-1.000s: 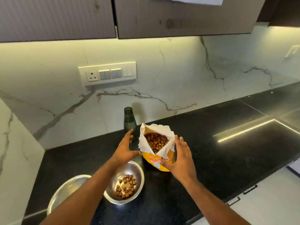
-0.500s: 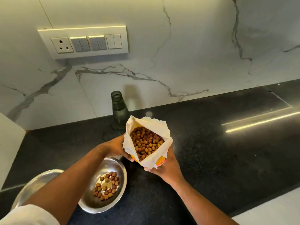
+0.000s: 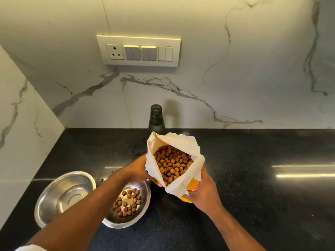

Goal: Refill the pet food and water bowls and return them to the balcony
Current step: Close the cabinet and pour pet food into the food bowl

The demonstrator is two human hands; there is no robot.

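An open yellow pet food bag (image 3: pixel 183 142) with a white inner lining, full of brown kibble (image 3: pixel 172 163), is held above the black counter. My left hand (image 3: pixel 139 169) grips its left side and my right hand (image 3: pixel 203 192) grips its lower right side. Below my left forearm sits a steel bowl (image 3: pixel 143 205) with a small heap of kibble in it. A second steel bowl (image 3: pixel 59 194), with no food in it, stands just to its left.
A dark green open bottle (image 3: pixel 156 117) stands behind the bag against the marble wall. A switch and socket panel (image 3: pixel 138 50) is on the wall above. The black counter (image 3: pixel 253 178) stretches to the right; a marble side wall closes the left.
Both hands closed on the bag and lifted it off the counter, toward me. The camera tilted down and shifted, so the bowls now show more fully.
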